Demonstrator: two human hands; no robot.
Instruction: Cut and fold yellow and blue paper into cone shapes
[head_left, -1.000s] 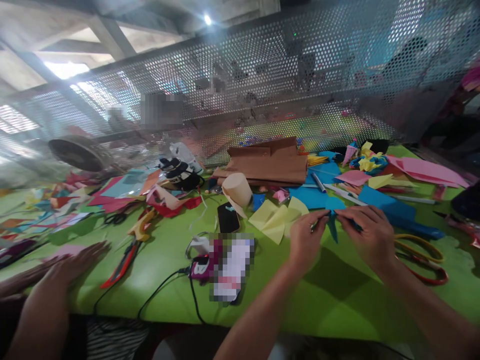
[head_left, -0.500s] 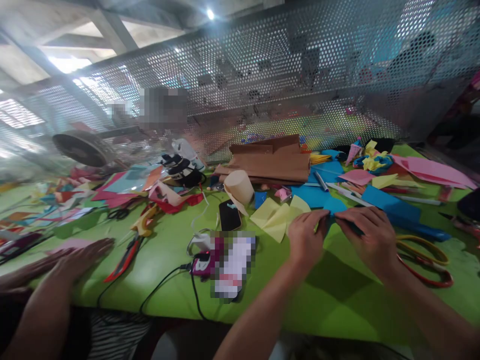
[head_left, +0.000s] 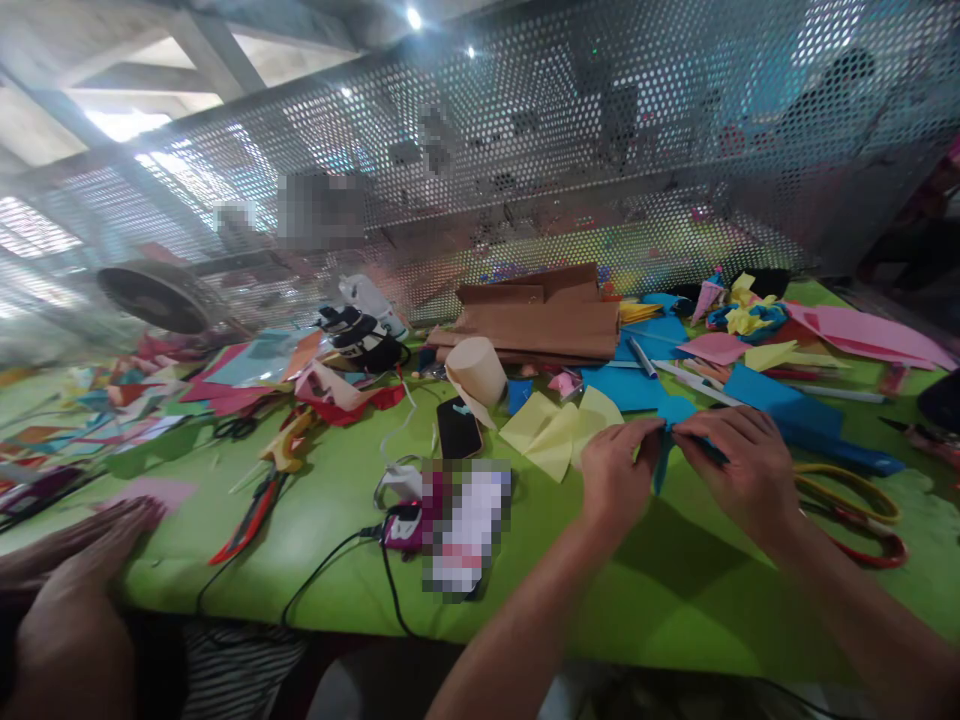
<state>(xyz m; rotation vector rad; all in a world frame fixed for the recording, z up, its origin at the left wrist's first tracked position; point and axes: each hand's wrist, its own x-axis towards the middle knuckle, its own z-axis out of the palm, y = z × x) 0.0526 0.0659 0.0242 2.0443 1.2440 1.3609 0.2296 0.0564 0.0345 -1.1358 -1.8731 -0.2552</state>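
Observation:
My left hand [head_left: 616, 462] and my right hand [head_left: 739, 462] meet just above the green table, thumbs and fingertips pinched on a small piece of blue paper [head_left: 677, 410]. The paper looks folded or gathered, its top flaring out above the fingers and a narrow strip hanging below. Part of it is hidden by the fingers. Left of my left hand lie creased yellow paper pieces [head_left: 551, 435]. Beside my right wrist are scissors [head_left: 851, 505] with yellow and red handles. A larger blue sheet [head_left: 787, 405] rests behind my right hand.
On the left, a co-worker's hands [head_left: 105, 535] press on pink paper [head_left: 161, 493]. Between us are a red-and-black cutter [head_left: 251, 515], a glue gun [head_left: 411, 520] with its cable, phones [head_left: 459, 430] and a tape roll [head_left: 477, 370]. Folded brown paper [head_left: 532, 330] lies behind.
The blue paper between my fingers now shows more above and below them; my hands barely moved. The co-worker's hands have drawn back to the left, uncovering more pink paper.

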